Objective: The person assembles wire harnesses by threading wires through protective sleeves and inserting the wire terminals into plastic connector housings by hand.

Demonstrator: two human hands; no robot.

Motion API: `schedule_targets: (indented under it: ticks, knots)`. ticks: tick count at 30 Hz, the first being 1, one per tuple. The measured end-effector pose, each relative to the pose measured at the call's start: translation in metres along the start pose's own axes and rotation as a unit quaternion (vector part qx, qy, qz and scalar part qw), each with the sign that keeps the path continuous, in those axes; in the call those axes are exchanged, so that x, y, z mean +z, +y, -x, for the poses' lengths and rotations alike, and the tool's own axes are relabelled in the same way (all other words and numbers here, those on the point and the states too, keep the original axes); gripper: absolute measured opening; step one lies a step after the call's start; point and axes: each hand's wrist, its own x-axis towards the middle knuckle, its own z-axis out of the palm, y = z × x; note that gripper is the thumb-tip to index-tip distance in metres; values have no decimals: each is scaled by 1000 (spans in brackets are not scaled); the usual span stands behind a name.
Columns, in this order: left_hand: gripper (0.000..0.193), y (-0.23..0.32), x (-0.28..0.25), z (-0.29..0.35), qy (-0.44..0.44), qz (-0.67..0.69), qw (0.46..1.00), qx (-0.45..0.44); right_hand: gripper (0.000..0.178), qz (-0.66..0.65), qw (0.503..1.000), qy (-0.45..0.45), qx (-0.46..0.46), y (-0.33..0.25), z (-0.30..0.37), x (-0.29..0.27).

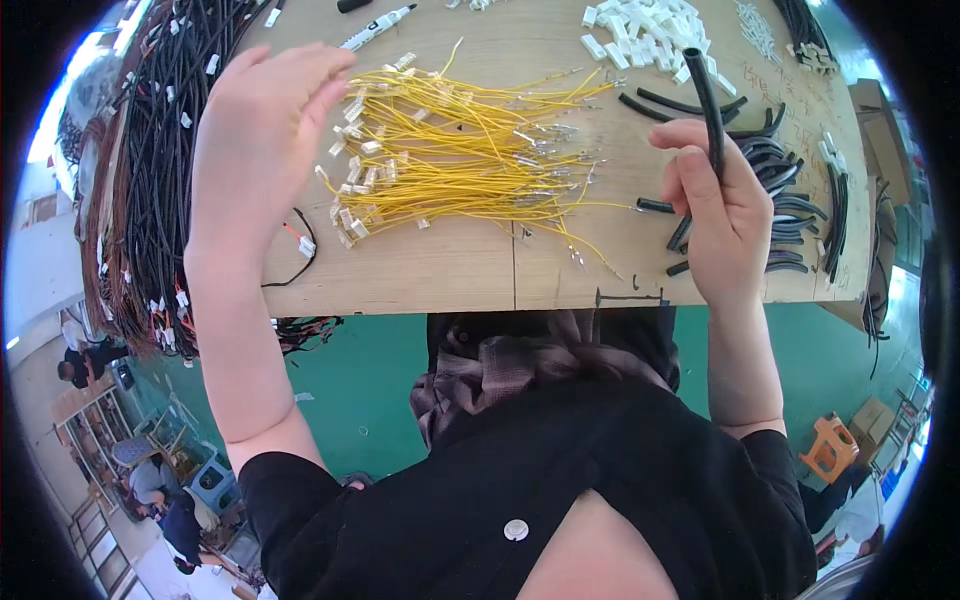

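Note:
My right hand (728,215) grips a short black tube (706,100) between thumb and fingers. The tube stands up and tilts a little left, its hollow end at the top. Beneath and behind that hand lie several more black tubes (785,205). At the left, my left hand (262,110) hovers with its fingers stretched to the right and the thumb a little apart. Nothing shows in it. Its fingertips are by the white connectors (352,170) of a bunch of yellow wires (460,185). The wires' other ends carry small metal terminals (545,135) and point right.
A thick bundle of black cables (150,170) hangs over the table's left side. White plastic housings (640,35) are heaped at the back, near a marker pen (378,27). Tubes with white ends (836,205) lie at the right edge of the wooden table (420,275).

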Motion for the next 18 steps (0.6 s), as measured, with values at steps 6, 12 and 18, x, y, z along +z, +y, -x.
schedule_targets:
  ticks: [6, 12, 18]
  knots:
    - [18, 14, -6, 10, 133, -25, 986, 102, 17, -27, 997, 38, 66, -6, 6, 12]
    - [12, 59, -5, 41, 159, 397, 866, -259, 31, -440, 811, -234, 306, -43, 1, 87]
    - [10, 77, -23, 105, 179, 487, 770, -372, 21, -628, 693, -142, 324, -34, -13, 99]
